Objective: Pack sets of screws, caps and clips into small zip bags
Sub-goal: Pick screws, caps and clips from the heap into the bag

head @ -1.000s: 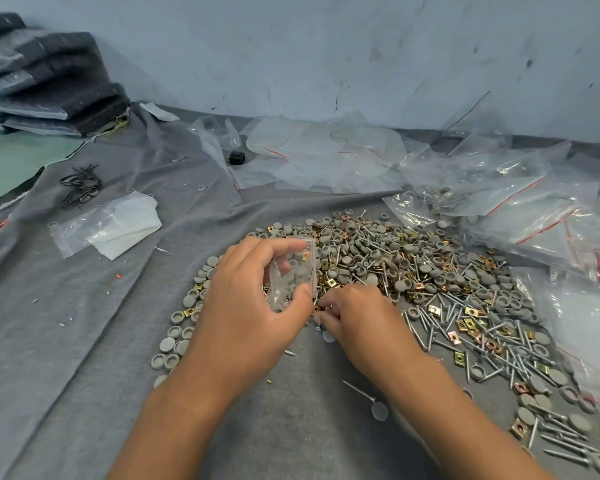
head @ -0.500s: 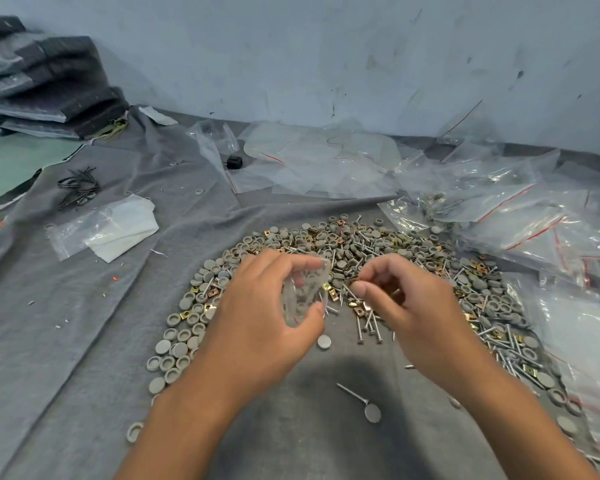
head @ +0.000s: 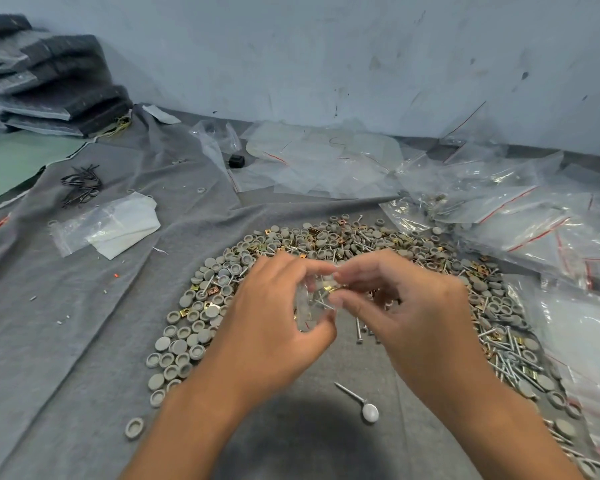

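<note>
- The left hand [head: 274, 327] pinches a small clear zip bag [head: 307, 306] between thumb and fingertips, mouth turned toward the other hand, apparently so parts can drop in.
- The right hand [head: 406, 306] pinches a brass clip [head: 329, 289] and a thin screw at the bag's mouth, feeding them inside.
- Both hands hover just over the heap of grey caps [head: 201, 306], screws and clips on the grey cloth [head: 66, 341], keeping refills within reach.
- Filled bags [head: 520, 216] lie to the right, well apart.

light: even, soft | shadow: dark patch on cloth [head: 302, 441] | edges: wide-angle bowing | fingertips blurred
</note>
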Tool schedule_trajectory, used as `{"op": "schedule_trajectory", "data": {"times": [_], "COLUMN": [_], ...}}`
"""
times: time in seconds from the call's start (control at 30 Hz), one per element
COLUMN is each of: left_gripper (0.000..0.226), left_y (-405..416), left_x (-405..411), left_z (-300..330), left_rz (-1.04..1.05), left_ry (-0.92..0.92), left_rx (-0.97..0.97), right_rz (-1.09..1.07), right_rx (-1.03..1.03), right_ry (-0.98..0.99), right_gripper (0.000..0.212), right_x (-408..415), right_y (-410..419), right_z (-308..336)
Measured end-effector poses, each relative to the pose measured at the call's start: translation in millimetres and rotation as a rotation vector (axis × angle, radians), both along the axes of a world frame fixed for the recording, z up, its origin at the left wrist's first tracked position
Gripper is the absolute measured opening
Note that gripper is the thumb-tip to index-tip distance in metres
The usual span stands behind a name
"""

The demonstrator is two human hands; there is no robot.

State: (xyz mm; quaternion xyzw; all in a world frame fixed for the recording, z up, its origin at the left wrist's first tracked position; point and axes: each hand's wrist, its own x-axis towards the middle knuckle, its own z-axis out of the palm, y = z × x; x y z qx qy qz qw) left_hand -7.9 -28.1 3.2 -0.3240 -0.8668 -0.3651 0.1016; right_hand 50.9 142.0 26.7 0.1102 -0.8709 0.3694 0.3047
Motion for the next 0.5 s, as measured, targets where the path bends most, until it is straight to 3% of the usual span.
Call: {"op": "schedule_trajectory", "data": {"times": [0.2, 0.37, 0.5], "left_gripper": [0.039, 0.033, 0.037], "left_y": [1, -1, -5], "left_x": [1, 2, 3], "left_z": [-1, 9, 13], "left_rz": [-0.007, -0.123, -0.279], "left_ry": [-0.014, -0.143, -0.353], "left_rx": [0.039, 0.299, 0.406], "right_rz": [-0.036, -0.012, 0.108], "right_rx": [-0.049, -0.04, -0.203], "right_ry": [0.01, -0.154, -0.174], "right_gripper": [0.015, 0.03, 0.007], "right_x": [-2, -6, -8], "right_y": [12, 25, 24], "right_z": [-3, -6, -3]}}
